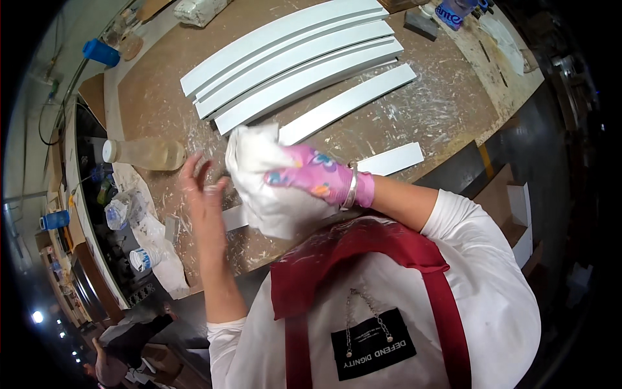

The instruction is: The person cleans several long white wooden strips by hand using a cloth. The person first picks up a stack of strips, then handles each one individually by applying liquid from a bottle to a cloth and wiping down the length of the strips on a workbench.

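A bunched white cloth (265,188) is gripped in my right hand (321,174), which wears a pink flowered glove. It hangs over the near part of the table and covers part of a white strip lying beneath. My bare left hand (206,188) is raised to the left of the cloth, fingers spread and slightly blurred, holding nothing. Just beyond those fingers a clear plastic bottle (152,154) with a white cap lies on its side. One white strip (353,104) lies beyond the cloth, and the end of another white strip (395,159) shows past my right wrist.
Several long white boards (291,61) lie side by side across the brown, paint-spattered table (447,97). A dark block (421,26) sits at the far right, a blue cup (101,53) at the far left. A white tub (144,259) stands at the left edge; another person (123,350) is beyond, lower left.
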Demonstrator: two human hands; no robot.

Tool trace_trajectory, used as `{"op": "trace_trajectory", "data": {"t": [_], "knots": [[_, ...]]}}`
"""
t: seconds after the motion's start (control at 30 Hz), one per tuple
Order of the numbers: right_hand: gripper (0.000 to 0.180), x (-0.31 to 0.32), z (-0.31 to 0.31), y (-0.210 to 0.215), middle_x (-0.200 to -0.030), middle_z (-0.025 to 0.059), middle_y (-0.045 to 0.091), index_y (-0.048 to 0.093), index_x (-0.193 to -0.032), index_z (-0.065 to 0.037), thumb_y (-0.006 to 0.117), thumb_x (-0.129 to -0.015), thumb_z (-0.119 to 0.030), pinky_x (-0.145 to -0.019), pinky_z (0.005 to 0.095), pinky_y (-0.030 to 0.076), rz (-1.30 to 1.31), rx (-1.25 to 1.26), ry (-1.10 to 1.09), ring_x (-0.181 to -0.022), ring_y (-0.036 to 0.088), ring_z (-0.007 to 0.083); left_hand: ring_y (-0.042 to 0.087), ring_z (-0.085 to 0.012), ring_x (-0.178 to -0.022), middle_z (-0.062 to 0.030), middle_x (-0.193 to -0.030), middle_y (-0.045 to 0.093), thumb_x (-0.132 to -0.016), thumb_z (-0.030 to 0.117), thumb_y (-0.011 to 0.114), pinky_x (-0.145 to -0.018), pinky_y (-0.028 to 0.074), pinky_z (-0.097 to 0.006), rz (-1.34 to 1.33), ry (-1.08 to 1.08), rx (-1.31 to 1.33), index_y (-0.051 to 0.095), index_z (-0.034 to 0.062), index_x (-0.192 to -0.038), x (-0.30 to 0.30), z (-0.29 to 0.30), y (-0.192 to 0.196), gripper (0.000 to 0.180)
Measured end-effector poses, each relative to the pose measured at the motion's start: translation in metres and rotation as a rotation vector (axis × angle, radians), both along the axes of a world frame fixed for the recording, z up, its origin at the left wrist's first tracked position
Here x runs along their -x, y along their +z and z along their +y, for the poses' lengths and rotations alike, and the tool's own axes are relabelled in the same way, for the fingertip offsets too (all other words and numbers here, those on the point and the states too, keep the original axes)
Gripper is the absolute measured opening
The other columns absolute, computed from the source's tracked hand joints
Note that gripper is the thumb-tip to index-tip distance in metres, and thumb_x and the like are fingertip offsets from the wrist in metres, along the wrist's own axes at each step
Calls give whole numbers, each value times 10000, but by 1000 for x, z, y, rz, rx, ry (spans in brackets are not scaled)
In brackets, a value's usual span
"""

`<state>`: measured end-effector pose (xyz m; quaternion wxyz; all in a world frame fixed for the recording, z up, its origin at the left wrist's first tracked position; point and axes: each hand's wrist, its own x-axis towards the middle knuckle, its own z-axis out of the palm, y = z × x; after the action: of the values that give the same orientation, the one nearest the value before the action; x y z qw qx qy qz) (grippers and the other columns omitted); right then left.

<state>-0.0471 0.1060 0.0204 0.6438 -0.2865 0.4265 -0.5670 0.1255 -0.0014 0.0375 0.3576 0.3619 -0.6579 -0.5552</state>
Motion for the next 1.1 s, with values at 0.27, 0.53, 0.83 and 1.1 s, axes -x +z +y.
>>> {"op": "trace_trajectory", "data": {"t": [0.27,0.53,0.83,1.1], "knots": [[674,-18,-7,-14,-1290,73,496,352,-1369,-8,703,-823,-187,-990,290,361,-25,89,43,-1154,458,129,576,-144,-914,-99,-950,620,-976,137,448,-769,485,-303,316,112,-719,582,-4,-1040,-13,0,-23,205],[229,-28,12,-56,-978,42,671,646,-1043,13,639,-848,-108,-832,258,467,-109,85,-20,-908,598,117,511,-191,-1080,-81,-1231,504,-943,202,531,-944,410,-332,-18,408,77,388,51,-1311,-70,-93,-36,423],[234,-25,22,-41,-992,57,642,605,-1072,-3,630,-856,-91,-814,271,483,-299,-108,-47,-920,599,125,467,-247,-1190,-166,-1309,455,-799,188,718,-1021,345,-351,-182,179,337,277,15,-1394,-68,-221,-78,760],[306,-6,28,-58,-1071,104,619,542,-1172,-17,584,-871,-54,-869,309,511,-547,-102,-290,-999,612,186,551,-315,-1022,-148,-1095,564,-660,146,770,-893,420,-414,-508,-91,955,550,74,-1186,-16,-109,-32,575]]}}
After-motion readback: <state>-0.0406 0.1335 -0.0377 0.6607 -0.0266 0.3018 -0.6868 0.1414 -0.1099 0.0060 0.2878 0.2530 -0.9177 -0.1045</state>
